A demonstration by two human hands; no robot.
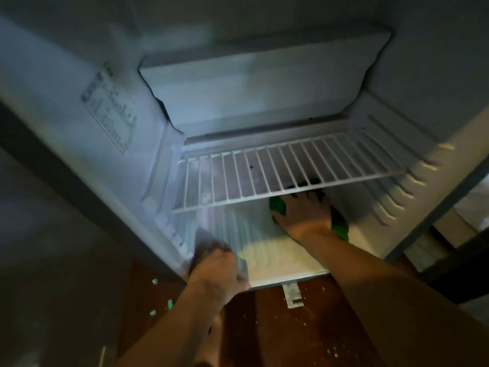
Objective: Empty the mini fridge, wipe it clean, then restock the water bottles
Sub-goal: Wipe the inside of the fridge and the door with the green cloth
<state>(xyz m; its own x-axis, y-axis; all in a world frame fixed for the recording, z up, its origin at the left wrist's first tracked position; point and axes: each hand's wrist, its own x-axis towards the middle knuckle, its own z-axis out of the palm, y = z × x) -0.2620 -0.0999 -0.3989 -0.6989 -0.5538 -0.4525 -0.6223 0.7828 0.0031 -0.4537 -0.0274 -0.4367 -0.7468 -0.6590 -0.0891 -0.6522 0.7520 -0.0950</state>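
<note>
- Pressing flat on a green cloth [341, 227], palm down and fingers spread wide: right hand [304, 211], deep in the lower compartment of the mini fridge [79, 123].
- Bunched under and around that palm, showing at the thumb side and trailing out past the wrist on the far side.
- Gripping the front left corner of the fridge floor [277, 256]: left hand [215, 268], fingers curled over the edge, closed on something grey and blurred; cannot tell whether a rag or only the plastic lip.
- Spanning just above the right hand, side to side: white wire shelf [264, 173], bare, its front bar crossing right over the fingertips.
- Hanging higher, above and behind both hands: closed white freezer box [238, 83].
- Stuck to the inner wall up and left of the left hand: printed label [108, 109], text too blurred to read.
- Running up the wall right of the right hand: moulded shelf ribs [391, 186].
- Lying below the left wrist on the dark reddish floor [264, 327]: small pale green scraps [154, 281].
- Jutting out under the fridge front, between the two forearms: pale bracket [292, 294].
- No water bottles in view anywhere inside.
</note>
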